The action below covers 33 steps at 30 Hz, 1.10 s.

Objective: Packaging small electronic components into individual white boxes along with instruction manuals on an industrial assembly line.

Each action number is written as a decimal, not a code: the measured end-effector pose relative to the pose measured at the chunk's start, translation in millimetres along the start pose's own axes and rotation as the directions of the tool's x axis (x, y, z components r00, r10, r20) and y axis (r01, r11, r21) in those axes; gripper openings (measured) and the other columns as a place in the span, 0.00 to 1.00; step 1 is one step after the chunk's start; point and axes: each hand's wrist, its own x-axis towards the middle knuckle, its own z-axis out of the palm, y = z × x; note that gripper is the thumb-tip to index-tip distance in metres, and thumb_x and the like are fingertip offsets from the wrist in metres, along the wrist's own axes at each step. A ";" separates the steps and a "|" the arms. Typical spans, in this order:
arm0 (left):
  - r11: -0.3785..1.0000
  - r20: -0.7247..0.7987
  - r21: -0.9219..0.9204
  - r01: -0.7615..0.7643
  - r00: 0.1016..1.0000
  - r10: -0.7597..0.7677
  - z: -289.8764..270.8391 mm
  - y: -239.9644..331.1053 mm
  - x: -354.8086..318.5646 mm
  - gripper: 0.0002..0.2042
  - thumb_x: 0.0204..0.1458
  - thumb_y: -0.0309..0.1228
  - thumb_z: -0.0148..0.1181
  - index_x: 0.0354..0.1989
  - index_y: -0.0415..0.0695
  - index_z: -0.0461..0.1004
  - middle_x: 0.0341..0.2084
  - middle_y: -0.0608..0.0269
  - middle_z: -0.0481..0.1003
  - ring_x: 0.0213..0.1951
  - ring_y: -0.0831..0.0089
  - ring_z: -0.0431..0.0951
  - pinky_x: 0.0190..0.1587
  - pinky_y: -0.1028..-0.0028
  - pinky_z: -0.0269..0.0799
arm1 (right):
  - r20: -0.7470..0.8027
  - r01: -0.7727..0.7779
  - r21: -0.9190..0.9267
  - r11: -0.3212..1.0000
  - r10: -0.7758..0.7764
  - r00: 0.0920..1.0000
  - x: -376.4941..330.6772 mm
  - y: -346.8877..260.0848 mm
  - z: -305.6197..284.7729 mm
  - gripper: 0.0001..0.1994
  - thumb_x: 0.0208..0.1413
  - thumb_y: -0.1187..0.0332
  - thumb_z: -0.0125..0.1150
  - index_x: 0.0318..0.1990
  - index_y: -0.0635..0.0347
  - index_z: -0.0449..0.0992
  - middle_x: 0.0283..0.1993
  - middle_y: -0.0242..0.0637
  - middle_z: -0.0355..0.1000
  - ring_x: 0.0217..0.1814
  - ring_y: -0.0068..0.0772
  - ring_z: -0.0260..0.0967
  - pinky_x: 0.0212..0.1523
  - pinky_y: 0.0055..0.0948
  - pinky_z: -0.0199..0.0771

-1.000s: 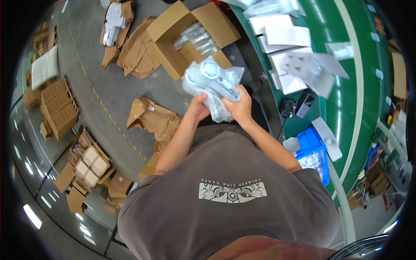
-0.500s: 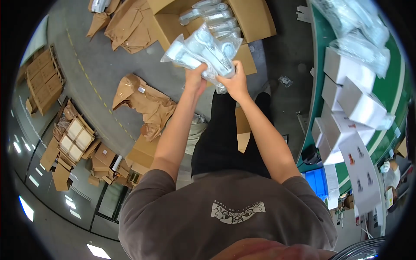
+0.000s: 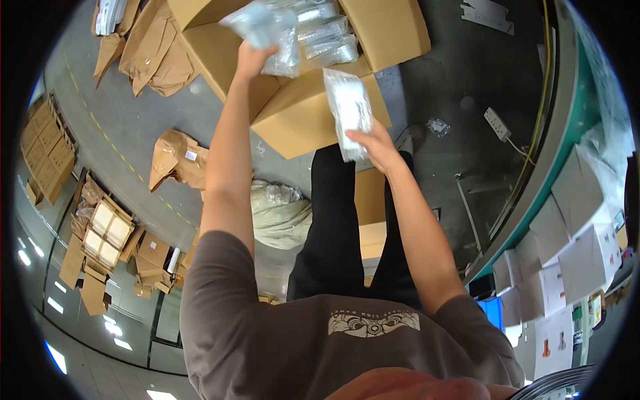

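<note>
An open cardboard box (image 3: pixel 313 113) stands on the grey floor (image 3: pixel 133 133). Clear plastic packets (image 3: pixel 327 33) are stacked inside it. A bundle of packets (image 3: pixel 267 30) is clasped by the left hand (image 3: pixel 253 57) over the box's left side, fingers closed on it. One flat packet (image 3: pixel 350 110) is pinched by the right hand (image 3: pixel 373 143) against the box's front wall. Torn cardboard (image 3: pixel 177 160) lies left of the box, white cartons (image 3: pixel 573 253) well to its right.
</note>
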 end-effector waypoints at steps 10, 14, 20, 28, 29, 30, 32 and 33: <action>0.585 0.286 0.767 -0.264 0.957 0.057 143.6 -82.8 101.4 0.41 0.46 0.35 0.70 0.69 0.44 0.57 0.68 0.44 0.61 0.69 0.43 0.59 0.69 0.55 0.58 | -0.164 0.066 0.126 0.990 -0.045 0.985 43.6 34.9 41.0 0.29 0.56 0.73 0.67 0.62 0.64 0.60 0.57 0.42 0.70 0.58 0.35 0.69 0.59 0.33 0.70; 0.850 0.273 0.490 -0.192 0.960 0.059 95.7 -81.8 81.7 0.48 0.47 0.39 0.71 0.75 0.44 0.48 0.73 0.43 0.53 0.74 0.50 0.50 0.72 0.59 0.51 | -0.407 0.169 -0.323 0.931 -0.298 0.863 108.9 25.1 92.9 0.30 0.58 0.65 0.66 0.56 0.72 0.54 0.56 0.64 0.65 0.59 0.54 0.67 0.61 0.41 0.67; 0.978 0.553 0.148 0.147 0.807 -0.205 116.5 -43.5 17.1 0.48 0.47 0.41 0.72 0.76 0.59 0.49 0.73 0.49 0.54 0.74 0.56 0.51 0.72 0.62 0.52 | -0.445 -0.035 -0.594 0.804 -0.292 0.847 176.0 1.9 71.4 0.35 0.59 0.62 0.60 0.62 0.83 0.53 0.63 0.76 0.55 0.68 0.66 0.54 0.69 0.48 0.55; 0.800 0.316 0.555 -0.229 0.947 0.053 168.9 -117.7 41.0 0.35 0.51 0.24 0.53 0.72 0.41 0.55 0.64 0.36 0.66 0.67 0.42 0.62 0.69 0.58 0.59 | -0.121 0.170 -0.695 0.699 -0.346 0.931 -12.2 -7.5 80.8 0.22 0.57 0.69 0.61 0.58 0.65 0.69 0.58 0.54 0.71 0.64 0.55 0.67 0.63 0.42 0.66; 0.785 0.267 0.592 -0.182 0.963 0.022 161.1 -120.7 42.4 0.35 0.53 0.27 0.52 0.73 0.45 0.53 0.65 0.38 0.64 0.66 0.43 0.64 0.69 0.57 0.60 | -0.109 0.065 -0.655 0.752 -0.180 0.978 -36.4 -12.7 84.0 0.19 0.57 0.69 0.61 0.55 0.65 0.70 0.55 0.52 0.72 0.61 0.53 0.69 0.61 0.43 0.68; 0.764 0.208 0.632 -0.130 0.978 -0.005 139.4 -119.7 48.5 0.36 0.54 0.29 0.52 0.75 0.49 0.51 0.67 0.40 0.63 0.65 0.45 0.66 0.69 0.57 0.61 | -0.077 -0.038 -0.614 0.789 -0.012 0.997 -59.6 -17.1 92.5 0.16 0.57 0.69 0.60 0.51 0.66 0.72 0.52 0.51 0.73 0.58 0.52 0.71 0.58 0.43 0.69; 0.704 0.268 0.709 -0.044 0.940 -0.211 226.8 -63.6 33.9 0.32 0.57 0.46 0.52 0.66 0.36 0.65 0.65 0.38 0.64 0.65 0.43 0.66 0.66 0.55 0.63 | -0.237 -0.128 -0.880 0.457 -0.190 0.953 -103.0 -0.7 62.7 0.14 0.57 0.66 0.60 0.46 0.66 0.73 0.47 0.48 0.74 0.53 0.47 0.72 0.53 0.44 0.70; 0.752 0.197 0.657 0.055 0.950 -0.241 195.5 -67.7 20.9 0.33 0.56 0.50 0.53 0.61 0.35 0.70 0.62 0.36 0.68 0.63 0.43 0.69 0.64 0.53 0.64 | -0.111 -0.052 -0.934 0.353 -0.149 0.983 -124.2 -7.0 85.4 0.15 0.57 0.64 0.59 0.46 0.65 0.73 0.47 0.47 0.73 0.52 0.47 0.72 0.52 0.44 0.70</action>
